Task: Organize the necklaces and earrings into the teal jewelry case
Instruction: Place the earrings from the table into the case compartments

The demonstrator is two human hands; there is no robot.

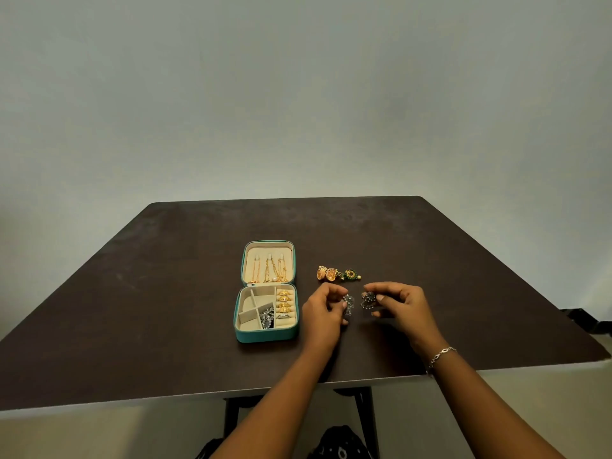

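Left hand [323, 309] pinches one oxidised silver earring [348, 303]; right hand [402, 304] pinches its mate [367, 300]. Both are held just above the worktop [165, 293], right of the open teal jewelry case [265, 336]. Judged light, rigid and ornate, with dangling parts likely to snag, so best gripped at the top stud or hook, not the drops. Count: 2 silver earrings in hand; 2 gold dome earrings [326, 273] on the worktop beyond the hands, and green-gold earrings [350, 274] touching them, number unclear. In the lid, 3 gold necklaces [269, 270]. In the base, 4 gold rings [284, 301], 1 silver ring and dark silver pieces too tangled to count.
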